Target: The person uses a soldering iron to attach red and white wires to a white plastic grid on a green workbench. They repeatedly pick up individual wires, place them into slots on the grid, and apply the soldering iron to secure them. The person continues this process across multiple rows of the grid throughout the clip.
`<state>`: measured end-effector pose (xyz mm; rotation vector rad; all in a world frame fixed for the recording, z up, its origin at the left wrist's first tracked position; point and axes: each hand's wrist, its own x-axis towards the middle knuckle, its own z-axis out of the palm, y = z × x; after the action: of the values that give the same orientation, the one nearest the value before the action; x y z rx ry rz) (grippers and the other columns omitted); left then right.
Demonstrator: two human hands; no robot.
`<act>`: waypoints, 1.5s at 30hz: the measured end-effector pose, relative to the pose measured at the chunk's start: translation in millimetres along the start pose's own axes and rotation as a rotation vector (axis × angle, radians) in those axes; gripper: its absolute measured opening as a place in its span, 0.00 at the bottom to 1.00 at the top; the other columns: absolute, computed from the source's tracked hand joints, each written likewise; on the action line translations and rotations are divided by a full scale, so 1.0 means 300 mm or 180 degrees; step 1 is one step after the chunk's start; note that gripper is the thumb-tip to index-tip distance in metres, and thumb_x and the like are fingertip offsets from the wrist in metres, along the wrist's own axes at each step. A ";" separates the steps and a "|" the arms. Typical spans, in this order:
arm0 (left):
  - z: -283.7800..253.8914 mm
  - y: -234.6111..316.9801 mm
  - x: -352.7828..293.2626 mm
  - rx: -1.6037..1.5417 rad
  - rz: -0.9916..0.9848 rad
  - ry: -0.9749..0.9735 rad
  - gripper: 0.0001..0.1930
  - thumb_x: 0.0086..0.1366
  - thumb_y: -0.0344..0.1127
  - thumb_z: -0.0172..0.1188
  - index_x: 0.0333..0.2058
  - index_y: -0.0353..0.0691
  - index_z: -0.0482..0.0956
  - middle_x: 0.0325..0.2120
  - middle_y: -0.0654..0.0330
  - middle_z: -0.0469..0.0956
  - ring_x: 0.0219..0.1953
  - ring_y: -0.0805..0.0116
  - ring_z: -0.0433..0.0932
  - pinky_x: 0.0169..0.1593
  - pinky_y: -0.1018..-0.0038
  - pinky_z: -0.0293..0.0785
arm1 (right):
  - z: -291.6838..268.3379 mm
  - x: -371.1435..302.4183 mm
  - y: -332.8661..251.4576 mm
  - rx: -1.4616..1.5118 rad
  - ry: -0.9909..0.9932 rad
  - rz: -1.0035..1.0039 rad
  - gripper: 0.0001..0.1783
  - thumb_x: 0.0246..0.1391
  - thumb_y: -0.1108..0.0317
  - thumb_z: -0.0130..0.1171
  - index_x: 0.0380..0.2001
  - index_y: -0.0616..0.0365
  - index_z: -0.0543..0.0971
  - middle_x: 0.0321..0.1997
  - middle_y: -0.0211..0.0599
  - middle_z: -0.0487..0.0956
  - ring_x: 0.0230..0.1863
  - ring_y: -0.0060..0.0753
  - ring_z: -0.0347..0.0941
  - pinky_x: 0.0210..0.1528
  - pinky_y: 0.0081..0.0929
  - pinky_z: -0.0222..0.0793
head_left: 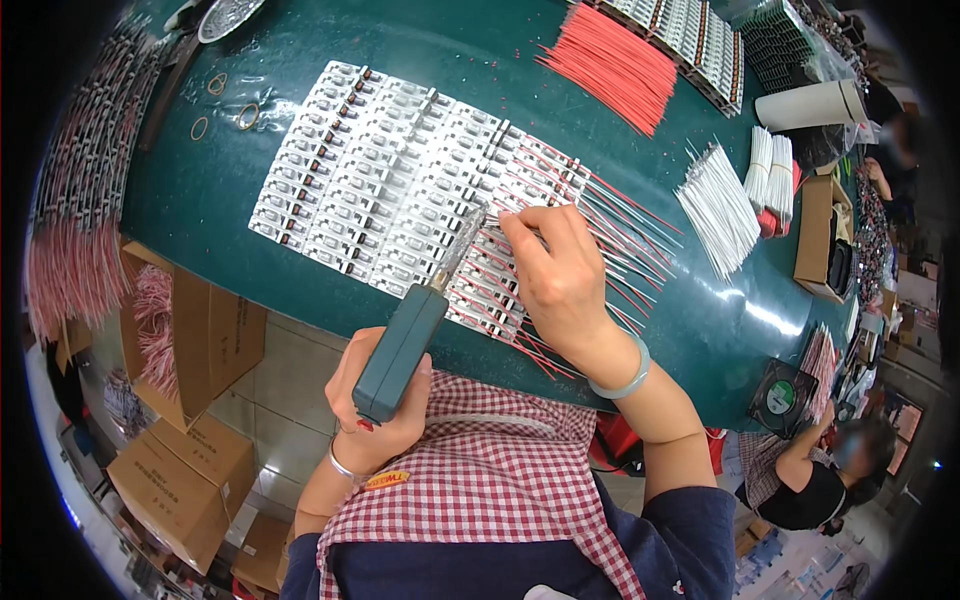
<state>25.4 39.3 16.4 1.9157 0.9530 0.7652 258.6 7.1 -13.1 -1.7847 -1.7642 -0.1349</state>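
My left hand (385, 400) is wrapped round a dark green gun-shaped tool (405, 350) with a narrow brass-coloured metal tip. The tip points away from me, over a broad panel of white parts (375, 150) set in rows on the table. My right hand (560, 275) is above the panel's right part, thumb and forefinger pinched near the row in front of the tool tip. What lies between those fingertips is too small to make out. Thin red and white wires (630, 255) stick out from the panel's right side, some passing under my right hand.
On the green table (700, 340) lie red wires (610, 70), white wires (718, 210) and rubber bands (248, 116). More panels (690, 40) stand at the far right. A small black fan (780, 395) sits at the right edge. Left stand cardboard boxes (180, 480); another person (820, 465) works at right.
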 end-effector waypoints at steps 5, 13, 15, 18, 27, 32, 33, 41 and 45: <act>0.006 -0.011 -0.003 0.0025 0.0051 0.0030 0.13 0.55 0.24 0.68 0.39 0.26 0.79 0.34 0.49 0.81 0.31 0.61 0.82 0.34 0.72 0.77 | -0.003 0.005 -0.007 -0.0025 -0.0044 0.0008 0.19 0.40 0.79 0.59 0.40 0.69 0.80 0.37 0.41 0.75 0.37 0.40 0.70 0.35 0.32 0.71; 0.003 0.001 -0.006 0.0080 -0.0014 -0.0043 0.11 0.53 0.20 0.67 0.35 0.29 0.78 0.32 0.51 0.79 0.30 0.61 0.80 0.33 0.73 0.76 | -0.002 0.006 -0.013 -0.0112 -0.0035 -0.0016 0.18 0.40 0.79 0.59 0.40 0.71 0.80 0.37 0.42 0.75 0.36 0.41 0.70 0.35 0.32 0.71; 0.005 0.001 -0.005 0.0054 -0.0003 -0.0012 0.10 0.53 0.20 0.67 0.34 0.29 0.79 0.32 0.51 0.79 0.30 0.61 0.80 0.32 0.72 0.76 | -0.002 0.007 -0.015 -0.0134 -0.0038 -0.0017 0.18 0.41 0.79 0.59 0.40 0.71 0.80 0.37 0.42 0.75 0.36 0.41 0.70 0.35 0.32 0.71; 0.004 0.006 0.001 0.0133 0.0250 0.0074 0.08 0.53 0.20 0.67 0.33 0.30 0.80 0.31 0.52 0.79 0.29 0.60 0.80 0.32 0.71 0.76 | -0.003 0.010 -0.018 -0.0158 -0.0051 -0.0027 0.18 0.41 0.79 0.59 0.40 0.71 0.80 0.37 0.42 0.75 0.37 0.41 0.71 0.35 0.32 0.71; -0.014 0.004 -0.025 0.0215 0.0127 0.0122 0.12 0.53 0.21 0.67 0.38 0.27 0.82 0.37 0.48 0.81 0.34 0.56 0.84 0.35 0.71 0.79 | -0.005 0.008 -0.018 -0.0169 -0.0075 -0.0038 0.18 0.41 0.79 0.59 0.40 0.71 0.80 0.37 0.42 0.75 0.38 0.42 0.72 0.36 0.32 0.72; -0.013 -0.008 -0.036 0.0149 0.0114 0.0156 0.12 0.53 0.21 0.67 0.38 0.27 0.81 0.38 0.47 0.81 0.34 0.56 0.84 0.36 0.71 0.79 | -0.010 0.009 -0.015 -0.0246 -0.0049 -0.0087 0.18 0.42 0.78 0.59 0.40 0.69 0.80 0.38 0.41 0.75 0.38 0.41 0.72 0.36 0.32 0.71; -0.014 -0.008 -0.040 0.0152 0.0083 0.0149 0.12 0.54 0.21 0.67 0.38 0.27 0.81 0.38 0.47 0.81 0.34 0.56 0.84 0.36 0.70 0.79 | -0.014 0.007 -0.017 -0.0245 -0.0030 -0.0096 0.18 0.42 0.78 0.59 0.40 0.69 0.80 0.38 0.41 0.75 0.38 0.40 0.72 0.36 0.32 0.71; -0.011 -0.020 -0.048 0.0084 0.0148 0.0173 0.11 0.53 0.20 0.67 0.37 0.27 0.81 0.37 0.48 0.81 0.34 0.57 0.83 0.36 0.71 0.79 | -0.003 -0.027 -0.029 -0.0052 0.0039 -0.0104 0.18 0.43 0.76 0.60 0.41 0.67 0.80 0.37 0.39 0.76 0.36 0.39 0.72 0.35 0.32 0.70; -0.011 -0.023 -0.043 0.0109 0.0270 0.0150 0.11 0.52 0.20 0.68 0.36 0.28 0.81 0.36 0.49 0.81 0.34 0.58 0.83 0.36 0.72 0.78 | -0.002 -0.026 -0.034 -0.0100 -0.0027 -0.0103 0.17 0.43 0.76 0.60 0.41 0.67 0.80 0.37 0.39 0.76 0.36 0.39 0.72 0.35 0.32 0.70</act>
<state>13.7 32.3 10.1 1.9861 0.9237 0.8515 248.6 -0.8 -12.9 -1.7817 -1.8067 -0.1695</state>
